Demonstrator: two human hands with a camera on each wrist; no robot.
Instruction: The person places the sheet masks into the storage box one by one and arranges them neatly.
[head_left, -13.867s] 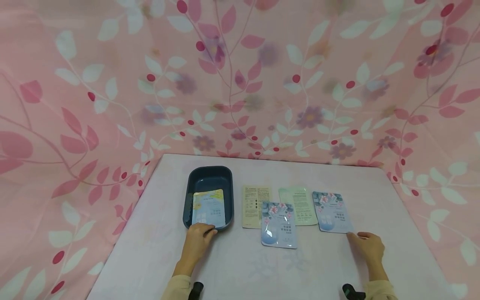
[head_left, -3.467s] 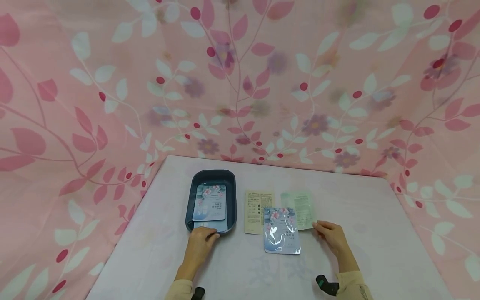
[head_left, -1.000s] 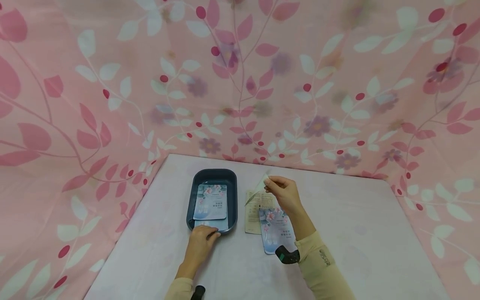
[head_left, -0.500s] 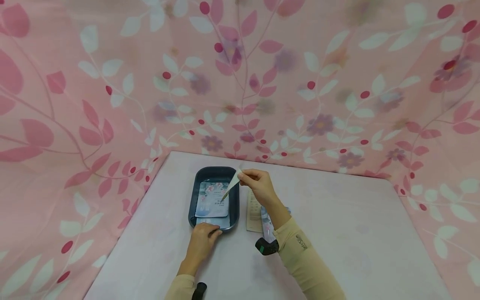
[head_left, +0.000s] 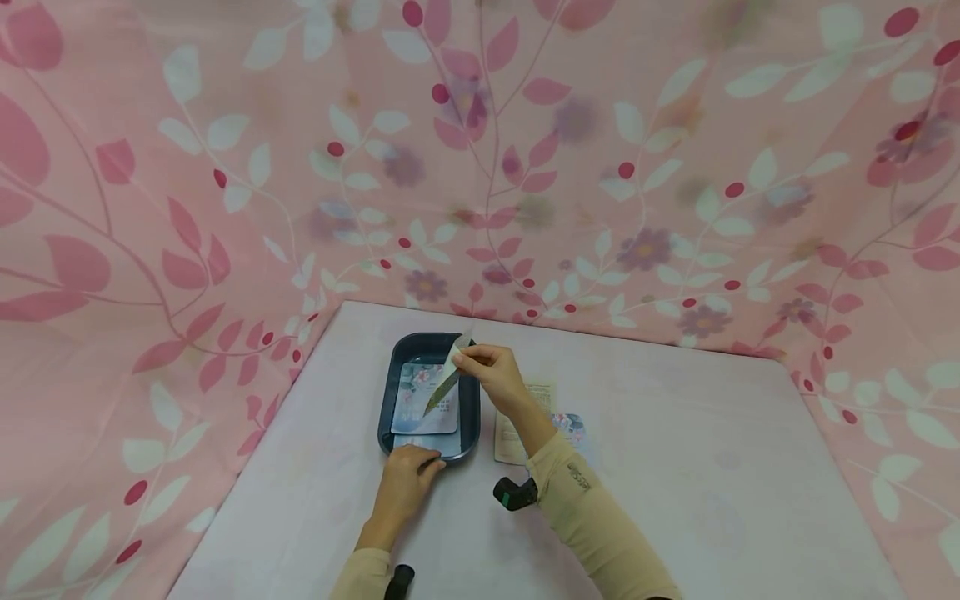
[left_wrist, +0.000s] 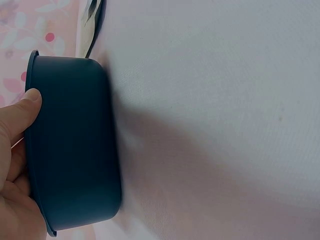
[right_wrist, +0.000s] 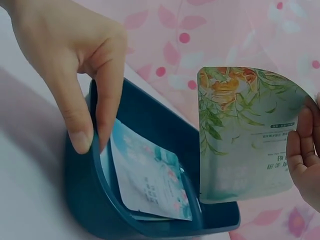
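My left hand (head_left: 405, 483) pinches the near rim of a dark blue tray (left_wrist: 75, 145), thumb on the outside and fingers inside. Above the tray my right hand (head_left: 495, 379) holds a green sheet mask packet (right_wrist: 235, 140) by one edge; it hangs tilted, its leaf-and-orange-flower face showing in the right wrist view. Inside the tray lies a blue floral sheet mask packet (right_wrist: 147, 172). A light blue packet (head_left: 427, 442) shows from under it at the near end.
Right of the tray, a cream packet (head_left: 510, 442) lies on the white-covered table (head_left: 712, 467). Another blue floral packet (head_left: 570, 427) lies beside it, partly hidden by the right forearm. Pink floral cloth (head_left: 480, 167) hangs behind and at the sides.
The right hand lifted the green packet off the table and carried it left over the tray. Earlier, a blue floral packet went from the table's right into the tray. The left hand stays on the rim.
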